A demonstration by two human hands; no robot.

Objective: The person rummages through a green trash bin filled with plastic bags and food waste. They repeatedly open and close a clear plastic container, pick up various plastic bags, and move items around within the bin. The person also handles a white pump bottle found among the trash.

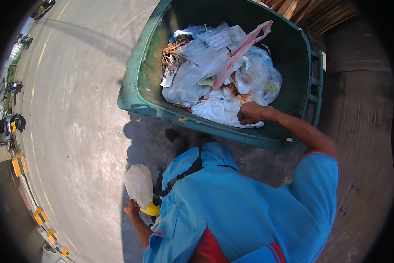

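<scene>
My right hand [253, 113] reaches over the near wall of a green plastic wheeled bin [151, 110]. Its fingers are curled against a crumpled white plastic bag [216, 110] lying in the bin; whether they grip it is hidden. Down at my left side, my left hand [132, 208] holds a translucent plastic bag [138, 184] by its lower end. Around the right hand lie clear plastic bags [261, 75] with food scraps in them. A pink plastic bag [243, 46] sticks up from the pile. Dry brown stalks [177, 49] rest against the left wall.
A rounded yellow object [151, 209] is partly hidden behind the held bag. Wooden boards [295, 11] lie beyond the bin, whose bar handle [316, 77] is on the right. Concrete road [85, 108] runs along the left, with parked motorcycles [14, 124] and yellow-black barriers [19, 165] at its far side.
</scene>
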